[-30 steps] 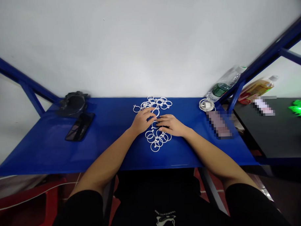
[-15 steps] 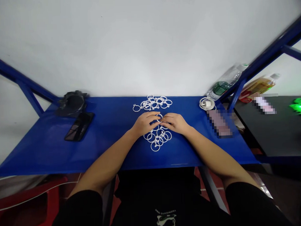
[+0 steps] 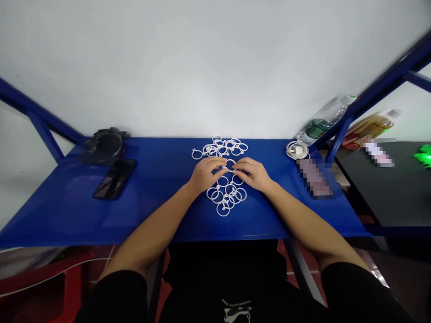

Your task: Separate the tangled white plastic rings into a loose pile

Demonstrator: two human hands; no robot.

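Observation:
My left hand [image 3: 205, 174] and my right hand [image 3: 253, 173] meet over the middle of a blue table [image 3: 160, 201]. Between their fingertips they pinch one white plastic ring [image 3: 230, 165], each hand on one side of it. Just below the hands lies a near cluster of several white rings [image 3: 226, 195]. A second pile of white rings [image 3: 220, 148] lies beyond the hands, close to the wall.
A black phone [image 3: 115, 178] and a dark grey object [image 3: 103, 145] lie at the table's far left. A coiled white cable with charger [image 3: 297, 150], a clear bottle [image 3: 323, 120] and a yellow bottle [image 3: 368, 126] are at the right. A blue frame strut [image 3: 375, 87] slants there.
Both hands rose from lying on the rings and came together, taking hold of a single ring between their fingertips. The view shifted slightly.

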